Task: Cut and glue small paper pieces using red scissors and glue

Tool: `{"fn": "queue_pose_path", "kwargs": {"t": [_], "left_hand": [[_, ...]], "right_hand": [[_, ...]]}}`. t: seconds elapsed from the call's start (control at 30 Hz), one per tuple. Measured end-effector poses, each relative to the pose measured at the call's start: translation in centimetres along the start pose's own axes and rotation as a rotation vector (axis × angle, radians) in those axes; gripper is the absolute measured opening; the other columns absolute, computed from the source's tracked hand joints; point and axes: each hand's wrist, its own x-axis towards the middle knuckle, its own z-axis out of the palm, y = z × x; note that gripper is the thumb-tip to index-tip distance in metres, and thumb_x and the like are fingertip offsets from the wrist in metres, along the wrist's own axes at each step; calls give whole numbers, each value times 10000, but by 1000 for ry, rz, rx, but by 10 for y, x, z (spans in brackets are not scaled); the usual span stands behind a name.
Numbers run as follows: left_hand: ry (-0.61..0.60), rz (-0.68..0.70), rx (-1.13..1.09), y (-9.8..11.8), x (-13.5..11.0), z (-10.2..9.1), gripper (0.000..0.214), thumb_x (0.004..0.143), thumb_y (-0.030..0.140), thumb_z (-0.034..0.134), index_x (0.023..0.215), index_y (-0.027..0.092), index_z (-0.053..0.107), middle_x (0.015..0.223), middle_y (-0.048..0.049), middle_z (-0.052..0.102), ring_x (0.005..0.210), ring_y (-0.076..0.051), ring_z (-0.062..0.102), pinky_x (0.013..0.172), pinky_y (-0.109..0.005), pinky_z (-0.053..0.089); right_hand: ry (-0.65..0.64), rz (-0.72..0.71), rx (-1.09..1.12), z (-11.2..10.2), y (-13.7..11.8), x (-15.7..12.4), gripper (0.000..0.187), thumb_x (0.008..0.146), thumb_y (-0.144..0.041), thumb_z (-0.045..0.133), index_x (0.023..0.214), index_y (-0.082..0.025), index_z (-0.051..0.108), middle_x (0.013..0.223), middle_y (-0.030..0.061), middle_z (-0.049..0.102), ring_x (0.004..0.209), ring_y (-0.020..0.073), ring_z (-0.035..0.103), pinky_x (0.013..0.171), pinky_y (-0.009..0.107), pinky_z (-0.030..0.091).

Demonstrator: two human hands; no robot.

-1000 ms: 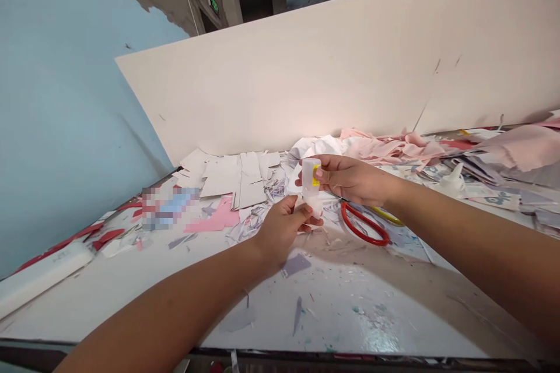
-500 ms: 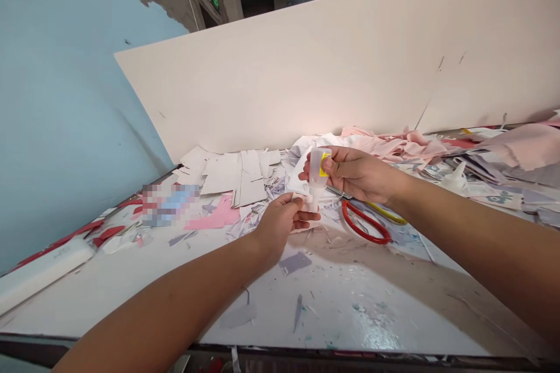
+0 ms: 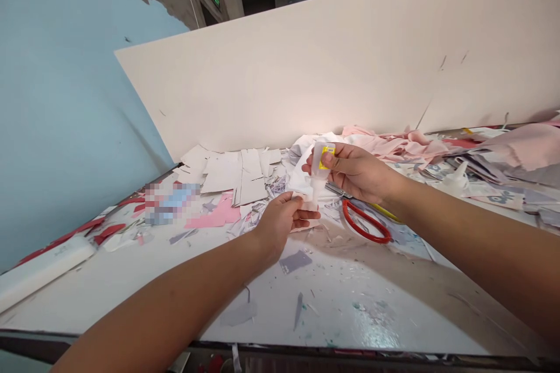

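Note:
My right hand (image 3: 356, 172) is wrapped round a small clear glue bottle (image 3: 321, 168) with a yellow label, held nozzle down. The nozzle points at a small pale paper piece (image 3: 301, 201) pinched in my left hand (image 3: 280, 221), just below it. Both hands hover over the white table (image 3: 350, 297), near its middle. How the nozzle tip meets the paper is too small to tell.
Red-handled scissors (image 3: 365, 224) and a yellow loop lie just right of my hands. White card pieces (image 3: 231, 172), pink scraps (image 3: 214, 215) and pink fabric (image 3: 394, 143) litter the back. A large beige board (image 3: 350, 64) stands behind. A white roll (image 3: 39, 271) lies at the left edge.
My right hand has lifted the bottle a little and tilted it, nozzle down, over the paper. My left hand has shifted slightly back, still pinching the piece.

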Motion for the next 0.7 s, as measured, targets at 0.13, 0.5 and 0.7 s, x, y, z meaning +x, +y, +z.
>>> {"fn": "queue_pose_path", "kwargs": {"t": [0.13,0.5,0.7], "left_hand": [[-7,-46,-3,3,-1,2,106,752,228,542,828,155,529,822,-73,664,730,-173,666,599,-238,452],[-89,-175,-7,7,-4,4,115,768,101,444,839,113,533,815,-118,678,763,-187,671,600,-232,475],[-95,-181,-10,8,-4,4,111,774,100,440,841,113,527,856,-123,673,762,-190,672,619,-245,482]], "right_hand": [[-22,48,60,-1,1,0,82,728,-216,643,785,-157,630,856,43,659,896,162,606,870,311,431],[123,34,-30,5,2,-1,86,736,-193,623,667,-168,578,654,1,601,707,129,615,773,272,453],[176,22,8,2,3,1,66,758,-175,597,693,-163,598,673,6,617,697,124,621,733,248,472]]}}
